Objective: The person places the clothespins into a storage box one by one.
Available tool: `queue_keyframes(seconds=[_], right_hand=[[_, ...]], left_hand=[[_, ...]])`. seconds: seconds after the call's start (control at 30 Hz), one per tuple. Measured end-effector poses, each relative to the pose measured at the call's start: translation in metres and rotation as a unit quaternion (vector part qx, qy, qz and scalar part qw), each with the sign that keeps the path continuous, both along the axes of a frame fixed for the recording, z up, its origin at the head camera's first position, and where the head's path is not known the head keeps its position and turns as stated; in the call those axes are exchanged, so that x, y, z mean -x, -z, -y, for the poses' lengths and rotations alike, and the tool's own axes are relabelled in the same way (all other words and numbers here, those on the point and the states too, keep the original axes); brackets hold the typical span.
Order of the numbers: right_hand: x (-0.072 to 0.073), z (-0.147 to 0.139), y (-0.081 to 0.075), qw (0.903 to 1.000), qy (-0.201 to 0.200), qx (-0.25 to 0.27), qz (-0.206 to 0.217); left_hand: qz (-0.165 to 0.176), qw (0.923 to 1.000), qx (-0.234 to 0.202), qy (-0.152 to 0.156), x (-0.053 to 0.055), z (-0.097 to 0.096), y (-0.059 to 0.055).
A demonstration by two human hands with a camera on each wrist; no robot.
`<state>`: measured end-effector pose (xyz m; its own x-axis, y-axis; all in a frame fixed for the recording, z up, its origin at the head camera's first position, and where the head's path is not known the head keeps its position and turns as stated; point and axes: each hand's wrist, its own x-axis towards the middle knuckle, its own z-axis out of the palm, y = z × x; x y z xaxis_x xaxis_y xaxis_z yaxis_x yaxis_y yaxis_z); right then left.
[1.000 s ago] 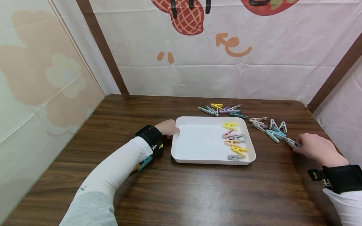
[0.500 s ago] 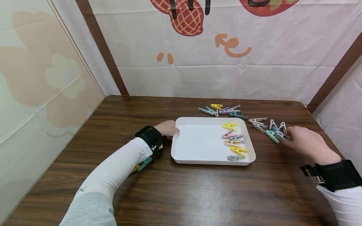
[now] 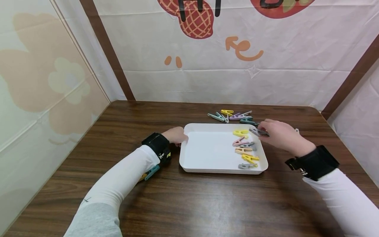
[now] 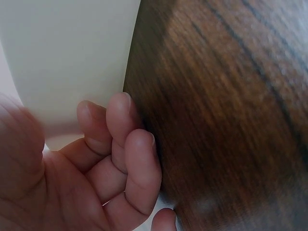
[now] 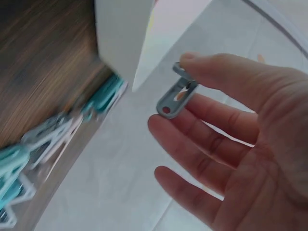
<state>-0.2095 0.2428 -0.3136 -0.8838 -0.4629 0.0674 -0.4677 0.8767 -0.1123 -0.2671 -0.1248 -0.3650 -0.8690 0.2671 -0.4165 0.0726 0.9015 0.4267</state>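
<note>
My right hand point(image 3: 278, 135) pinches a grey clothespin point(image 5: 175, 98) between thumb and fingers, above the far right corner of the white tray point(image 3: 210, 170). The little finger stays apart from the clothespin in the right wrist view. On the tray's left side, my left hand point(image 3: 175, 135) holds the rim, with curled fingers point(image 4: 139, 163) against the outer wall in the left wrist view. Inside the tray, along its right side, lie several clothespins, among them a yellow clothespin point(image 3: 240, 132), a pink clothespin point(image 3: 239, 142) and a grey clothespin point(image 3: 244, 166).
Behind the tray lies a row of clothespins, including a purple clothespin point(image 3: 237, 116) and a dark teal clothespin point(image 3: 247, 121). More clothespins, partly hidden by my right hand, lie right of the tray. A teal clothespin point(image 3: 152, 171) sits beside my left forearm on the wooden table point(image 3: 189, 204).
My right hand has carried the grey clothespin leftward from the pile on the right to the tray's far right corner. My left hand and the tray have stayed in place.
</note>
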Motion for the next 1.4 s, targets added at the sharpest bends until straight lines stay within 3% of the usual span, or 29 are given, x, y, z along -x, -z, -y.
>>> queue_keyframes(seconds=[0.43,0.67,0.97,1.2,1.4], right_hand=[[0.025,0.061,0.012,0.9907,-0.106,-0.034,0.078],[0.026,0.081,0.019,0.9826,-0.152,-0.075,0.076],[0.029,0.088,0.026,0.9754,-0.168,-0.126,0.067],[0.031,0.087,0.026,0.9766,-0.144,-0.132,0.090],[0.030,0.076,0.016,0.9841,-0.123,-0.084,0.096]], left_hand=[[-0.004,1.0000,-0.007,0.003,0.001,0.001,0.003],[-0.008,0.9999,-0.007,0.007,0.000,0.001,0.001],[-0.008,1.0000,-0.002,0.004,0.000,0.002,0.003],[-0.013,0.9999,-0.005,0.010,0.003,0.003,0.005],[-0.014,0.9998,-0.008,0.014,0.004,0.004,0.006]])
